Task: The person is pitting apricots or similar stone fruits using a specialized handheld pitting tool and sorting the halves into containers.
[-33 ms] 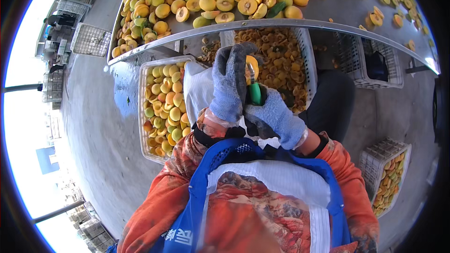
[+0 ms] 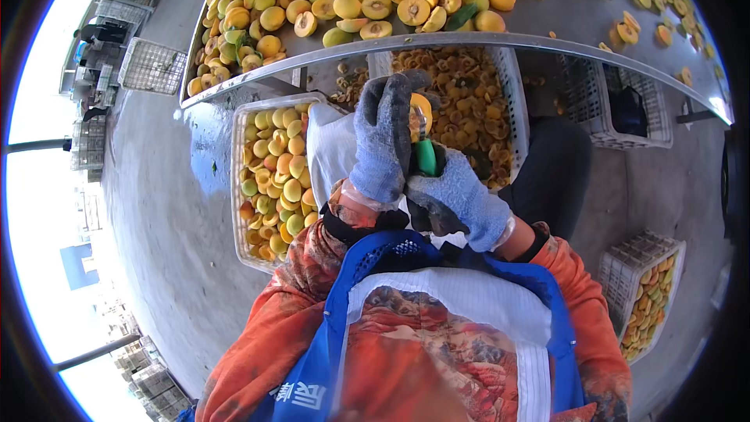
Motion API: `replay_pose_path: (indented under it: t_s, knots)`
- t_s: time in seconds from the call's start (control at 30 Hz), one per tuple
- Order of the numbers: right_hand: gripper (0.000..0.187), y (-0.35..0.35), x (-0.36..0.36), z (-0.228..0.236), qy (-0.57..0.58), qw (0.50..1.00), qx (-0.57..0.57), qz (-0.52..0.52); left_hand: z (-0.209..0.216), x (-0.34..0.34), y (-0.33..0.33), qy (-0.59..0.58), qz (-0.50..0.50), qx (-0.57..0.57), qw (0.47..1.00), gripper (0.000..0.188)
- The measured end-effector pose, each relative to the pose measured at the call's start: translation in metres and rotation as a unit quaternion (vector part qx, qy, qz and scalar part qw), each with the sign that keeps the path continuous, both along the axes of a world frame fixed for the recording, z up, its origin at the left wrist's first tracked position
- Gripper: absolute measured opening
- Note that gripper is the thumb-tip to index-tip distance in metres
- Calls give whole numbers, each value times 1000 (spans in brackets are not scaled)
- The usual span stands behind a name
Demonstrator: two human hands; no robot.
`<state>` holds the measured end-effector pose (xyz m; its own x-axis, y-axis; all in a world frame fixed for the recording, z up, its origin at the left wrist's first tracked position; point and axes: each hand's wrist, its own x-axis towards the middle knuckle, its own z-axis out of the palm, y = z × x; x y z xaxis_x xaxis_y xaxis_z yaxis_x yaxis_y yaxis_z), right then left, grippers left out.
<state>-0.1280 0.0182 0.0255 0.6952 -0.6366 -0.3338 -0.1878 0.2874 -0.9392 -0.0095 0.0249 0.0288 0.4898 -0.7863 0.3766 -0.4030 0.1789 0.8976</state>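
Head view: gloved left hand (image 2: 383,141) grips a yellow fruit (image 2: 420,113); right hand (image 2: 453,195) clamps a green-handled tool (image 2: 425,155)

2 gloved hands, 1 green-handled knife (image 2: 424,155), 1 fruit (image 2: 420,109) held, 4 white crates with fruit, 1 metal table (image 2: 578,19) heaped with uncountable fruit.

Fruit (image 2: 420,109) mostly hidden behind left glove (image 2: 383,141); knife (image 2: 425,155) blade unseen, handle buried in right glove (image 2: 457,199); table (image 2: 578,12) cut off at top edge.
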Motion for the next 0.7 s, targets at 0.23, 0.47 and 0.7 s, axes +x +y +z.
replay_pose_path:
  t_s: [0.23,0.47,0.7]
  knots:
    - [25,-13,-9,-1,-93,958,269,44,-4,35,-23,134,-195,317,918,41]
    - [26,-15,-13,5,-149,930,330,60,-26,28,-28,158,-155,217,951,37]
    - [26,-23,-27,-2,-170,902,384,98,-1,19,-18,301,-208,233,901,47]
